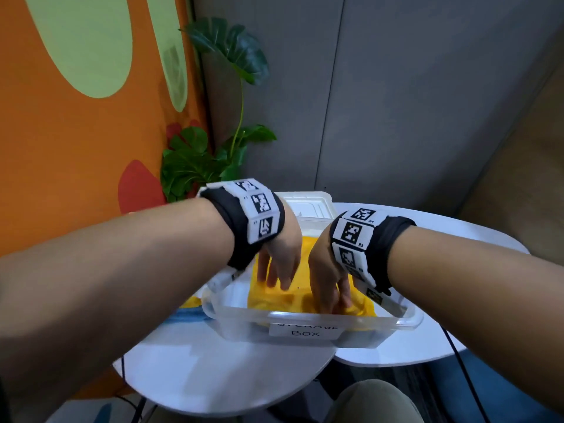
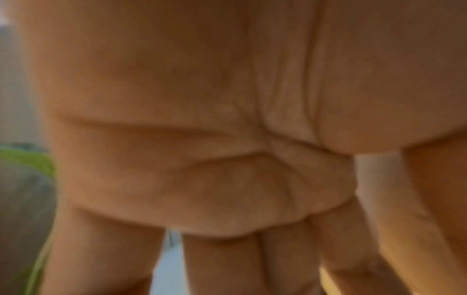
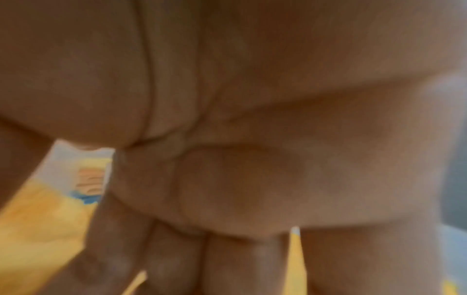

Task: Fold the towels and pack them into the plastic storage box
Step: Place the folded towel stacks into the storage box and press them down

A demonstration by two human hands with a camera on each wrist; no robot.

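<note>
A clear plastic storage box point(image 1: 335, 318) with a paper label stands on the white table. A folded yellow towel point(image 1: 274, 299) lies inside it. My left hand point(image 1: 276, 277) reaches down into the box, its fingers straight and their tips on the towel's left part. My right hand point(image 1: 334, 297) presses its straight fingers into the towel near the box's front wall. The left wrist view shows mostly palm. The right wrist view shows palm and fingers point(image 3: 240, 259) over the yellow towel point(image 3: 38, 229). Another towel, blue and yellow point(image 1: 189, 311), lies on the table left of the box.
The box's white lid point(image 1: 308, 203) lies just behind it. The white table point(image 1: 213, 370) has a second white top point(image 1: 476, 236) adjoining on the right. A green plant point(image 1: 198, 160) stands at the back left by the orange wall. My knee point(image 1: 375, 401) shows below.
</note>
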